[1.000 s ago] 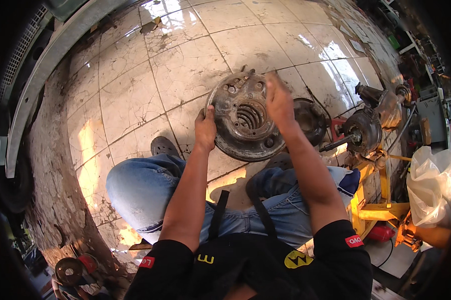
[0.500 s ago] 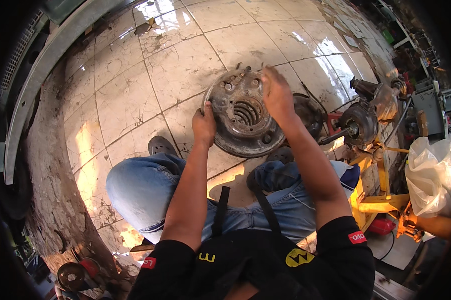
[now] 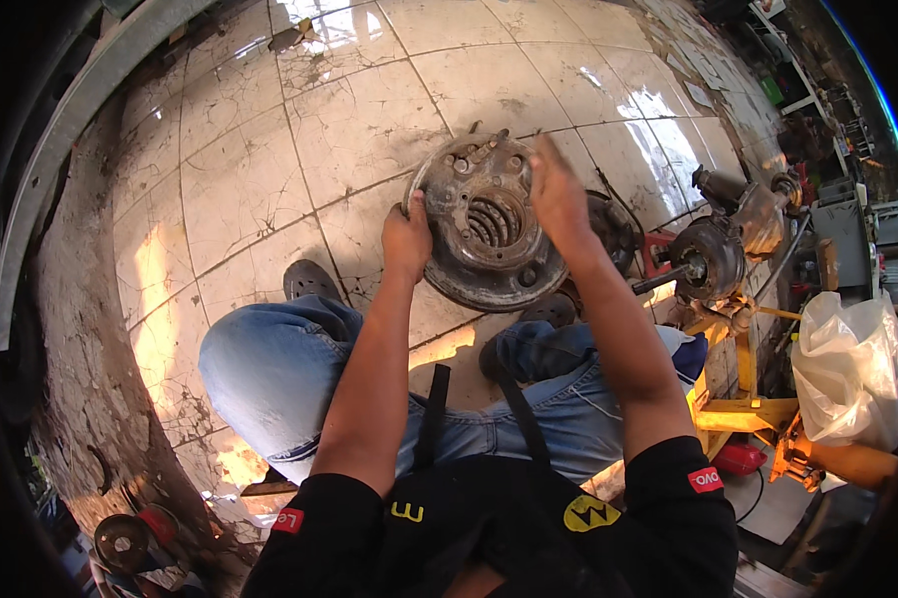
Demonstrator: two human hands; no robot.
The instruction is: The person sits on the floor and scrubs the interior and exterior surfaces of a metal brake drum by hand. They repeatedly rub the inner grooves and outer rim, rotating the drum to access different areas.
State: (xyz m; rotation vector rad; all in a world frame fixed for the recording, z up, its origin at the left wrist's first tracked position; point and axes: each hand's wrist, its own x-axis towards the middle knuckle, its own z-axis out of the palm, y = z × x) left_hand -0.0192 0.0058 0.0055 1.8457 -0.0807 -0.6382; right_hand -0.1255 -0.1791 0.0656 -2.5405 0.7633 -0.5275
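A round, dirty metal brake backing plate (image 3: 489, 277) stands in front of my knees, its face tilted up toward me. Near its top edge sits a small cylinder-like fitting (image 3: 477, 156) with bolts around it. Through the big centre hole shows a coil spring (image 3: 491, 223). My left hand (image 3: 407, 239) grips the left rim, thumb on the face and fingers behind. At the upper right rim is my right hand (image 3: 558, 194), raised, its fingertips smeared by motion; whether it holds anything does not show.
Right of the plate lies a dark round part (image 3: 613, 234), partly behind my right arm. Beyond it are a greasy axle assembly (image 3: 708, 254), a yellow stand (image 3: 748, 409) and a clear plastic bag (image 3: 847, 369). A tree trunk (image 3: 90, 349) borders the tiled floor (image 3: 259, 169) on the left.
My right hand has shifted slightly down and to the right along the rim. My left hand keeps its grip, and the plate stays nearly in place while the view shifts a little.
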